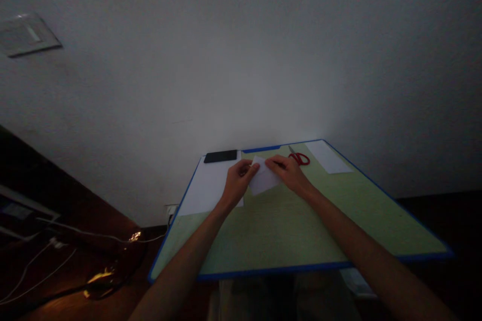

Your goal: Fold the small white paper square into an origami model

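Between my two hands is a small piece of white paper (264, 180), held above the table near its far side. My left hand (240, 176) pinches the paper's left edge between thumb and fingers. On the other side, my right hand (286, 169) is closed on the paper's upper right edge. Red-handled scissors (299, 157) lie just beyond my right hand, their blades pointing to the wall. A larger white sheet (205, 185) rests on the table to the left, partly behind my left hand.
The green table (278, 235) with a blue rim stands against a grey wall (256, 60). A black phone (220, 156) lies atop the larger sheet. At the far right is a white paper strip (329, 157). White cables (94, 234) run on the left.
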`<state>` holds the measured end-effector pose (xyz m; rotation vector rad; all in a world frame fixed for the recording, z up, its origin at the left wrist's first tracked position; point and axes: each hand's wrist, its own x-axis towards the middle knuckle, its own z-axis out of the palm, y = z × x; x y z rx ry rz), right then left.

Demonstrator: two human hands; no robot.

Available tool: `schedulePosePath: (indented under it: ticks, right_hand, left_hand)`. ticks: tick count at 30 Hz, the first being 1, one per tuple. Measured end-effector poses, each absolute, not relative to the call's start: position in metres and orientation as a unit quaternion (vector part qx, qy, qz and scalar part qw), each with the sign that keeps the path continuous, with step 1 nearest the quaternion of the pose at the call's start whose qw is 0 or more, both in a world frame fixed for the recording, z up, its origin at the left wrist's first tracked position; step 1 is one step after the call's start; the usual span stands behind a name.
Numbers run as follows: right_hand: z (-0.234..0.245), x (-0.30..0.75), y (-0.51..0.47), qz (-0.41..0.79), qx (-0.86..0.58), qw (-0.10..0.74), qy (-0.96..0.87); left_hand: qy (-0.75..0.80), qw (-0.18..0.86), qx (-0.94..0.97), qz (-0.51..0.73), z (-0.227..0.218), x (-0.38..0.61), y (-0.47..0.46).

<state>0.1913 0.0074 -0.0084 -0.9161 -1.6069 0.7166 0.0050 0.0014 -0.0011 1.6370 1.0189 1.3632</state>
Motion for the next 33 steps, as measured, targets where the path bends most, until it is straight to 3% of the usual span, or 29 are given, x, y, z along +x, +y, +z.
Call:
schedulePosePath:
  ticks: [24,29,33]
  right_hand:
    - [-0.0093,0.1839,0.001,0.323,-0.366,0.563,-0.667]
    - [-0.0058,0.1862,-0.0002,0.276,-0.35,0.58,-0.681]
    - [-0.0052,0.1854,-0.0003,0.316,-0.34,0.544,-0.699]
  left_hand:
    - [0.374,0.398,0.669,0.503,0.0007,0.0031,-0.0029]
    - [0.39,0.348,0.693,0.497,0.0003,0.0053,-0.0048]
    - [0.4,0.288,0.717,0.494,0.0019,0.0043,-0.0055]
